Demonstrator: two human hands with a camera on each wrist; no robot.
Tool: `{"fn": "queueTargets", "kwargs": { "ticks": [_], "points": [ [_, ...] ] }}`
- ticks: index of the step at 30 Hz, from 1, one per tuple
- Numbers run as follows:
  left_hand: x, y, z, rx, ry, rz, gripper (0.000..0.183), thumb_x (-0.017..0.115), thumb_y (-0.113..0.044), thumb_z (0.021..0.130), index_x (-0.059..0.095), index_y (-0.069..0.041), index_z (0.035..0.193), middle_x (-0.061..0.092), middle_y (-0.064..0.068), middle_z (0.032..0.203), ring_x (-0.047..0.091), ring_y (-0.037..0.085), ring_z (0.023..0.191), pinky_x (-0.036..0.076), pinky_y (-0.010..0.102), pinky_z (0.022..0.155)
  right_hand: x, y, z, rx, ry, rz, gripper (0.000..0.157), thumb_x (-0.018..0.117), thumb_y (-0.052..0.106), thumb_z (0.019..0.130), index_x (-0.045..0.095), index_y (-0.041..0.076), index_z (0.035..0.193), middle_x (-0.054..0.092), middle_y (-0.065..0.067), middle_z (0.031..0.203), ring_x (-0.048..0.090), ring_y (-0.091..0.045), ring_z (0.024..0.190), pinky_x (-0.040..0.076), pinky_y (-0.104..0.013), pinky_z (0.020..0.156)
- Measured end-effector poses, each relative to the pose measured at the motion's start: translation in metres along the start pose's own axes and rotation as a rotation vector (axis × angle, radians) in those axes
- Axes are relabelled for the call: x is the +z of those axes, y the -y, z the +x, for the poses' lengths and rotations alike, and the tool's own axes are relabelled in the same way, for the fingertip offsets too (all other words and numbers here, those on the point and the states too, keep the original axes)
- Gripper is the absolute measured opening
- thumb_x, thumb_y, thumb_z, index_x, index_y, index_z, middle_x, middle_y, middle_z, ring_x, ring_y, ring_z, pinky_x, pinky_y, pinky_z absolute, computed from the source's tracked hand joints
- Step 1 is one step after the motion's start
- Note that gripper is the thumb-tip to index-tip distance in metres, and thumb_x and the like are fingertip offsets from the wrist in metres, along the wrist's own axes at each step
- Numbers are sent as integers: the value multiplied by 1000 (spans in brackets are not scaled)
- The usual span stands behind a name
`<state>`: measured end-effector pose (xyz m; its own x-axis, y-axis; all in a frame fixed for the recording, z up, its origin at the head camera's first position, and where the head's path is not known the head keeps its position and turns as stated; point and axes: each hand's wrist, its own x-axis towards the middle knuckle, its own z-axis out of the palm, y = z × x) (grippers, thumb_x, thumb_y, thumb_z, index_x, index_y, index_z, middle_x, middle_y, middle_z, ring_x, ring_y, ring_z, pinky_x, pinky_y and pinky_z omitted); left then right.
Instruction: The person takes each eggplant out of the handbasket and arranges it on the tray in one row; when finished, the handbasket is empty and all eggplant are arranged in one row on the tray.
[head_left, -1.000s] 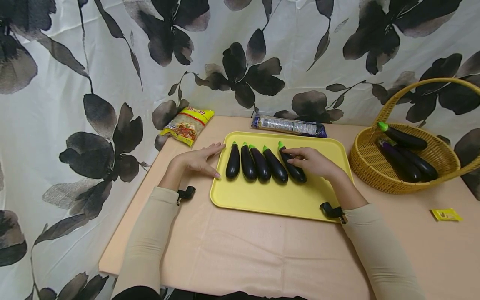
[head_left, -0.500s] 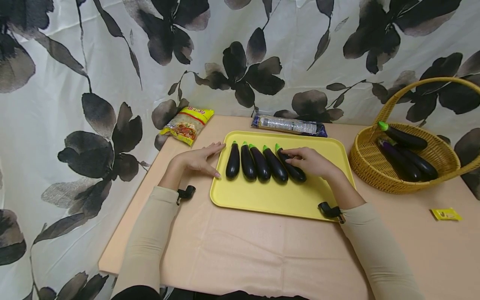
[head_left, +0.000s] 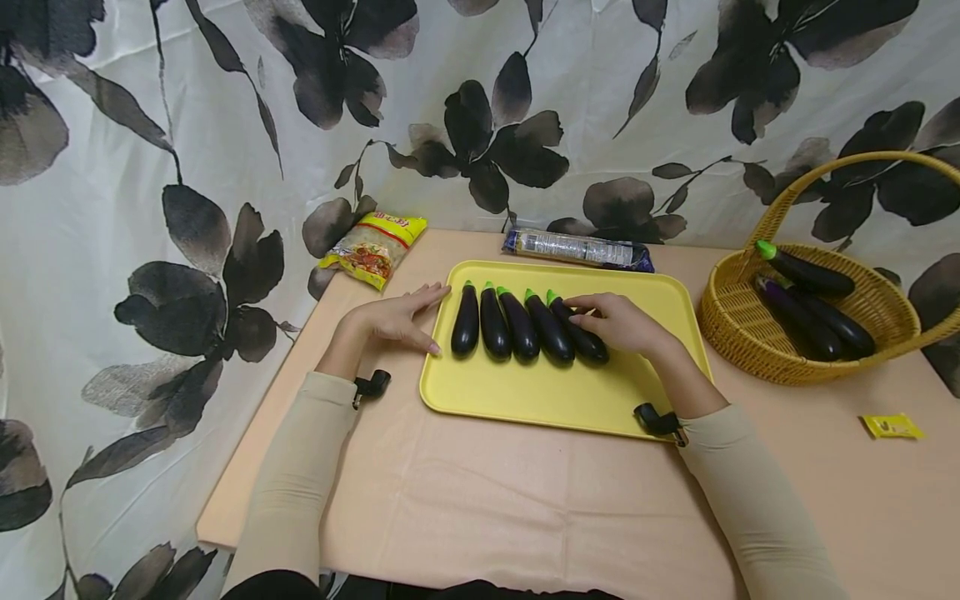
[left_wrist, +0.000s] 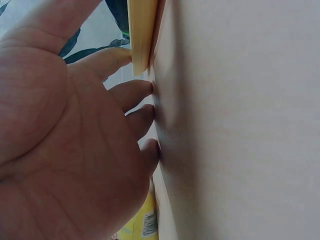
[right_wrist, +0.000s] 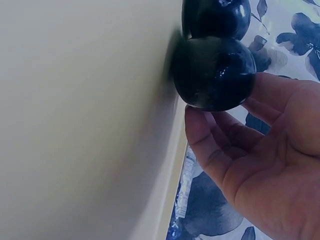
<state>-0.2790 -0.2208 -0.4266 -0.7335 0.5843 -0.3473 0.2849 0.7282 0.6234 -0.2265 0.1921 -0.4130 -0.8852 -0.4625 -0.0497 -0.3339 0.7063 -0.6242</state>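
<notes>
Glossy tapered eggplant (head_left: 589,347) nudged leftward, pinched by right fingers (head_left: 592,302), left fingers (head_left: 424,299) spread at smooth yellow tray (head_left: 517,398).

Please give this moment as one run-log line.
left hand: touches yellow tray; right hand: grips tray's rightmost eggplant; tray: five eggplants; wicker basket: more eggplants

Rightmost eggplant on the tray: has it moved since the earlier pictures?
Yes: against the tray, the rightmost eggplant has shifted left at its stem, nearer the next eggplant.

right grip (right_wrist: 265,142) pinches eggplant (right_wrist: 215,75) | second eggplant (right_wrist: 217,17) just beyond | floral cloth (right_wrist: 207,207) behind
</notes>
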Motion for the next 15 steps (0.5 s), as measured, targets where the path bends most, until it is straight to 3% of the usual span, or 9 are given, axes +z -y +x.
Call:
{"fn": "queueTargets", "kwargs": {
  "ticks": [15],
  "points": [
    [1,2,1,2,3,-18,129,92,-52,74,10,-28,169,-5,-2,177,-13,24,163,-4,54,132,0,0,-1,5,8,1,43,57,20,108,57,7,149,67,-20,133,64,-34,115,52,-50,98]
  ]
}}
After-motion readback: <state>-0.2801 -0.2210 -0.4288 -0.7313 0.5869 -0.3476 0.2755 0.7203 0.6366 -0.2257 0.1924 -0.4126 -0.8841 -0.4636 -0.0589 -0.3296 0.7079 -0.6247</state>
